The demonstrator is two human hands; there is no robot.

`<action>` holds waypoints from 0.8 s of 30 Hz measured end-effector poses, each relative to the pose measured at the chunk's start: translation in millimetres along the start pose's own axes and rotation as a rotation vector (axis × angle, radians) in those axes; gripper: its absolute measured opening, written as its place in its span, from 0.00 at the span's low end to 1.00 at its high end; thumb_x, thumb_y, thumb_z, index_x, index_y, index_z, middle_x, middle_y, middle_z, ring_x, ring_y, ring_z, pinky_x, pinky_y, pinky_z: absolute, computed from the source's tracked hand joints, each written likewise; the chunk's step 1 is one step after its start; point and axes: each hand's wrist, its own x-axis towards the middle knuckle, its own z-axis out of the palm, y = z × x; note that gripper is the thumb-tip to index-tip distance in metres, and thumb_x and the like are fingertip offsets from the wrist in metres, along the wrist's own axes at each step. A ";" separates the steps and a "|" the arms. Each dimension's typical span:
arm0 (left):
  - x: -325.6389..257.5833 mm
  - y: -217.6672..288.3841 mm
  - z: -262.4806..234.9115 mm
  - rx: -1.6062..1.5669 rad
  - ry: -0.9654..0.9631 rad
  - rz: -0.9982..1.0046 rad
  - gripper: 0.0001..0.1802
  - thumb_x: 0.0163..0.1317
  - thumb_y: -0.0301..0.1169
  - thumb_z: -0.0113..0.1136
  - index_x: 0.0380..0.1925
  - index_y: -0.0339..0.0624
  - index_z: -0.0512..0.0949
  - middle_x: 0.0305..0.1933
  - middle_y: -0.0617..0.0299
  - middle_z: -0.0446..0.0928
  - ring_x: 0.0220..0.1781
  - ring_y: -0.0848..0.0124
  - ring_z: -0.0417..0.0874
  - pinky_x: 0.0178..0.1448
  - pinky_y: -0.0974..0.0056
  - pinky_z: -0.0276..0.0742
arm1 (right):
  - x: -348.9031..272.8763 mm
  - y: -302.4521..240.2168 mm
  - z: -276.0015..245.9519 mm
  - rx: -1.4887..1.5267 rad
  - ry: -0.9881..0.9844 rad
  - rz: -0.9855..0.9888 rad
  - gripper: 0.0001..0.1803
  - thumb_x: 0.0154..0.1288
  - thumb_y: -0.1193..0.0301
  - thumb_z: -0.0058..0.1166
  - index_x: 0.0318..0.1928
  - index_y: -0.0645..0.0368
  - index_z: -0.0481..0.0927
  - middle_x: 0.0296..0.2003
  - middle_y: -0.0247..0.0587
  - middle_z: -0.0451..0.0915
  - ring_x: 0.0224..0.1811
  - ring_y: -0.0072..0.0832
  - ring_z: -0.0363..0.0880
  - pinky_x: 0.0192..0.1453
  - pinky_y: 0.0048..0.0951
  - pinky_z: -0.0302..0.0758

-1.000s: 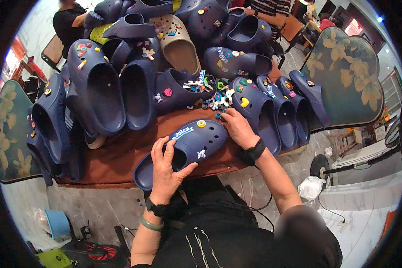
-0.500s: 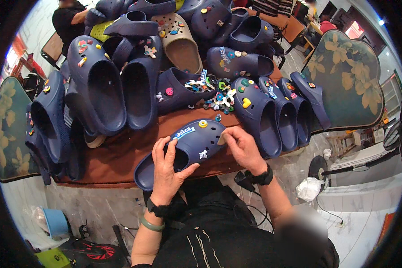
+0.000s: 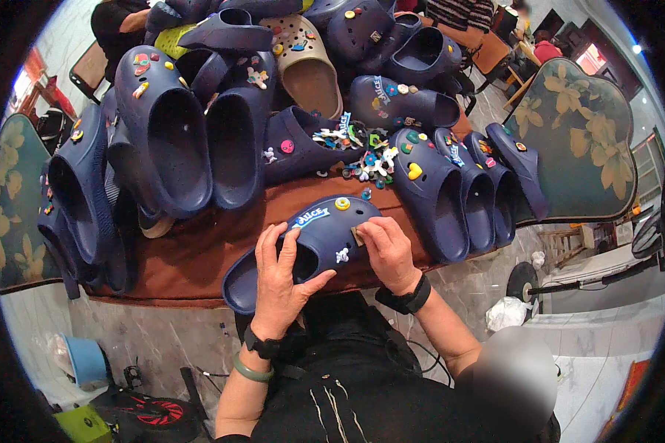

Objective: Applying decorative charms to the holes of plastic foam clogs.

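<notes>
A navy foam clog [image 3: 325,240] lies at the table's near edge, toe to the right. On its upper sit a yellow ring-shaped charm [image 3: 342,203], a blue-and-white lettered charm [image 3: 309,217] and a small white figure charm [image 3: 342,255]. My left hand [image 3: 277,277] is closed round the clog's opening, fingers over the far side and thumb along the near rim. With its fingertips pinched together, my right hand [image 3: 389,255] holds a small flat tan piece [image 3: 357,235] against the holes near the toe. What kind of piece it is, I cannot make out.
Loose shoe charms [image 3: 373,164] lie heaped beyond the clog, some inside another navy clog [image 3: 299,151]. Decorated clogs stand at left [image 3: 166,140] and right [image 3: 432,196], with more piled behind, including a beige clog [image 3: 307,74]. Dark floral chair backs [image 3: 576,140] flank the brown-covered table [image 3: 177,258].
My right hand has shifted slightly left along the clog's toe, taking the tan piece toward the near-side holes. My left hand keeps its hold.
</notes>
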 end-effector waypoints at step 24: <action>2.4 0.9 -0.7 -0.017 -0.016 0.016 0.44 0.46 0.41 0.77 0.62 0.38 0.68 0.66 0.45 0.63 0.69 0.44 0.61 0.71 0.46 0.62 | 20.6 -5.0 -42.0 -0.249 -0.560 -0.325 0.25 0.60 0.71 0.57 0.58 0.66 0.76 0.47 0.41 0.72 0.54 0.36 0.69 0.60 0.43 0.64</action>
